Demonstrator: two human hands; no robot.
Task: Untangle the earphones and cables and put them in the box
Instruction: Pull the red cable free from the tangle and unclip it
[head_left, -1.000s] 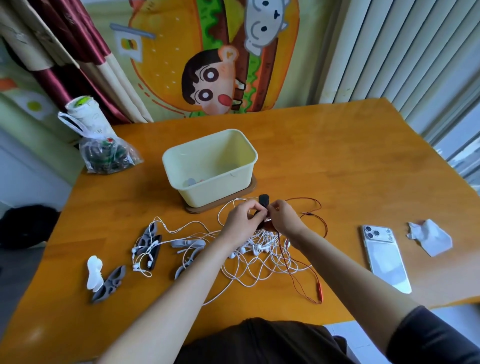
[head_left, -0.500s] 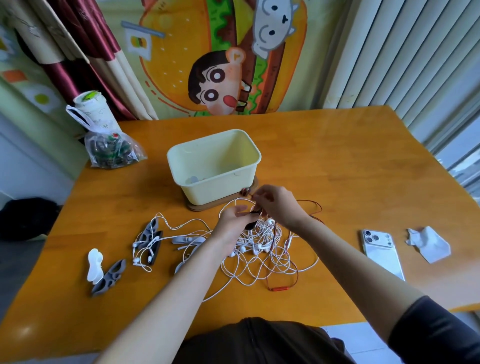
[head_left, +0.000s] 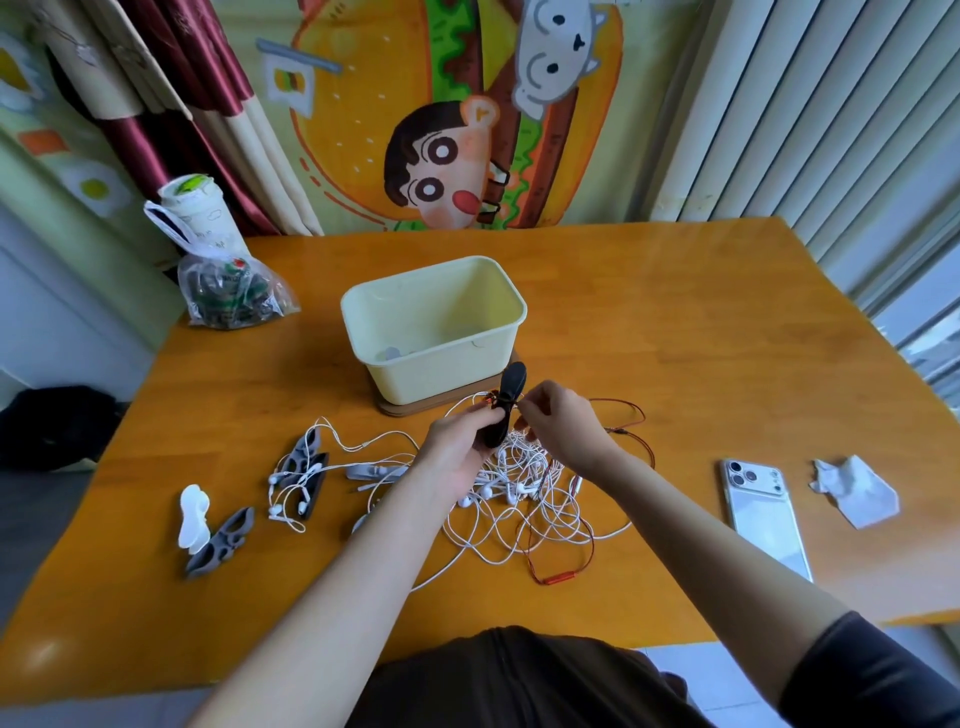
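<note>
My left hand (head_left: 453, 453) grips a black cable winder (head_left: 511, 385) upright, my right hand (head_left: 562, 417) pinches the red cable (head_left: 560, 578) at it, above the tangled white earphones (head_left: 519, 486) just beside the cream box (head_left: 434, 382).

Nothing I can actually read from here.
The paper cup (head_left: 191, 210) at my far left carries small print, too blurred to make out. The packets in the plastic bag (head_left: 231, 293) beneath it show red-and-green labels, also illegible. The wall poster (head_left: 363, 156) shows cartoon figures and a small burger flag (head_left: 291, 80), with no lettering I can make out.
</note>
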